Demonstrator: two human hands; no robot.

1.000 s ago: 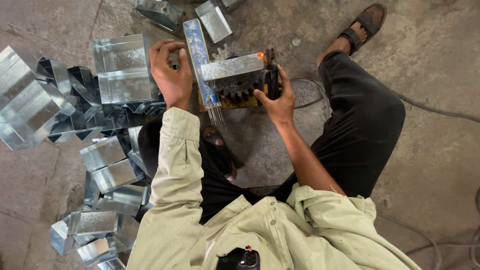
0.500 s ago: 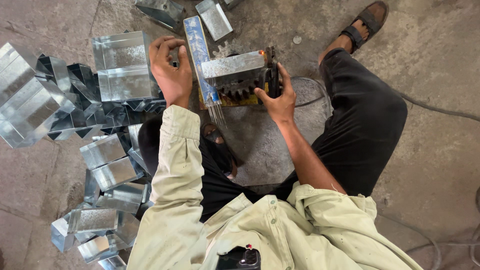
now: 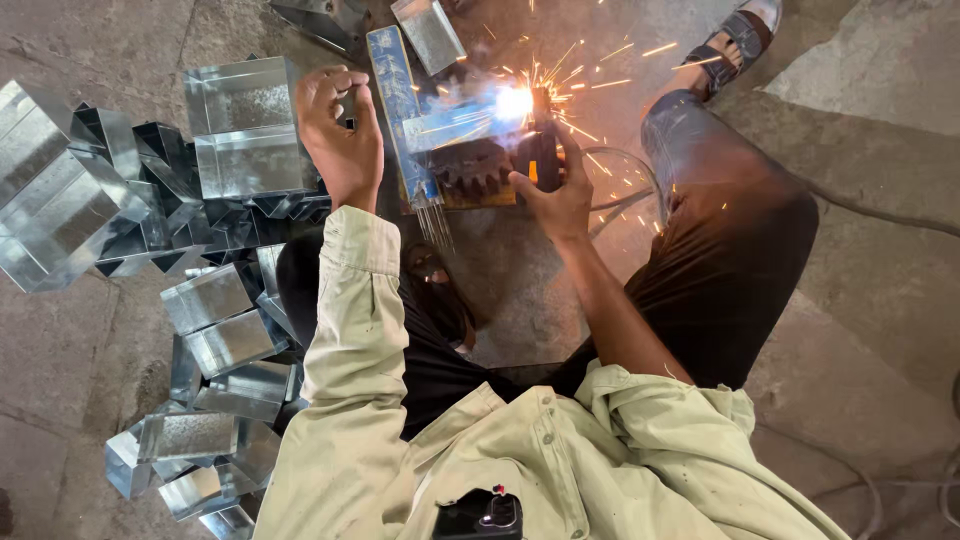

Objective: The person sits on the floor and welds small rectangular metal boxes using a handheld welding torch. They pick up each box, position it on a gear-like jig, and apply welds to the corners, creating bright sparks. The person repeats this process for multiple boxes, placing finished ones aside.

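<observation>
The person sits low on the concrete floor (image 3: pixel 870 300) with knees apart, so the work lies between the legs and within easy reach of both arms. The right hand (image 3: pixel 560 195) is clenched around the dark handle of a welding holder (image 3: pixel 540 155), its tip set against a folded sheet-metal piece (image 3: pixel 455 125) where a white-blue arc (image 3: pixel 514 102) burns and sparks fly out toward the sandalled foot (image 3: pixel 735 45); holding it from the near side seems to keep the wrist behind the spray. The left hand (image 3: pixel 340 135) is curled, grip closed, resting its knuckles by the blue box of welding rods (image 3: pixel 400 110); whether it pinches something small cannot be told, but its place beside the work suggests it steadies the piece. The metal piece sits on a dark toothed block (image 3: pixel 475 170), probably to lift the seam off the floor. Bare rods (image 3: pixel 435 222) stick out of the box's near end, handy for the next change. To the person's left, shiny galvanised sheet-metal boxes (image 3: pixel 240 125) lie heaped, apparently kept on the side away from most of the sparks. A cable (image 3: pixel 625 185) loops behind the right hand.
</observation>
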